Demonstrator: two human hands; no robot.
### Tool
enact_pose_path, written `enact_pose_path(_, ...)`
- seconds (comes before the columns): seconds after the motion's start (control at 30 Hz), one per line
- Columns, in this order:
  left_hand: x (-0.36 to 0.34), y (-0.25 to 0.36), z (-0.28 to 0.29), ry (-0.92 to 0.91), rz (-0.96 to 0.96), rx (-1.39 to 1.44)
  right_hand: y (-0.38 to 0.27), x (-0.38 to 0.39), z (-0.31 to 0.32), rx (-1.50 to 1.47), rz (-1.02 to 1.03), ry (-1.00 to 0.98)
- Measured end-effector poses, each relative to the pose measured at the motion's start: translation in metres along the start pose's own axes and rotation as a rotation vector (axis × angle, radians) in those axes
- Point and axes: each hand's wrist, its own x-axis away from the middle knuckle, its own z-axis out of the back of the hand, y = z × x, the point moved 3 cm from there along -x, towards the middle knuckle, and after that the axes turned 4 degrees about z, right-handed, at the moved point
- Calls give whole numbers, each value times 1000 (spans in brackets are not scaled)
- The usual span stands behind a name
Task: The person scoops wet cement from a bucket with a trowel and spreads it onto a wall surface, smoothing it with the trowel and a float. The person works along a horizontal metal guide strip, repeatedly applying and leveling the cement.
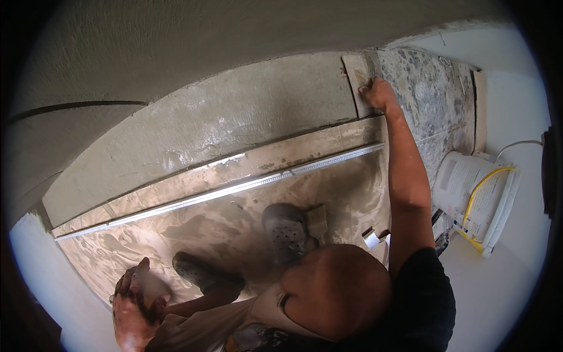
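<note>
My right arm reaches forward, and my right hand [380,95] is closed at a pale upright strip [356,73] beside the far end of a smooth, wet grey mortar surface [223,111]. The fingers are curled; whatever lies in them is too small to make out. At the lower left, my left hand [134,314], smeared with dark dirt, has its fingers bent around a blurred, rounded, pale thing [155,287] whose kind I cannot tell. A long metal straightedge [234,190] lies across the wet, mortar-smeared tiles [328,193], in front of the mortar surface.
Grey plastered wall [193,47] curves overhead. A white bucket [469,188] with a yellow handle lies tilted at the right, near a mottled grey surface [434,88]. My grey clogs [284,232] stand on the tiles. A small metal piece [370,237] lies right of them.
</note>
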Motion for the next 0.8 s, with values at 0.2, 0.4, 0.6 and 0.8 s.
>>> enact_pose_path(0.2,-4,2,2,-4,-36,33,-55,20,-1,40,102,-29)
enact_pose_path(0.4,-6,1,2,0,-47,-37,-15,7,17,-8,-22,61)
enact_pose_path(0.6,-10,0,2,-23,-61,17,2,0,-8,55,-35,63)
enact_pose_path(0.8,-8,-7,0,-23,-86,6,5,-1,-3,31,47,-2)
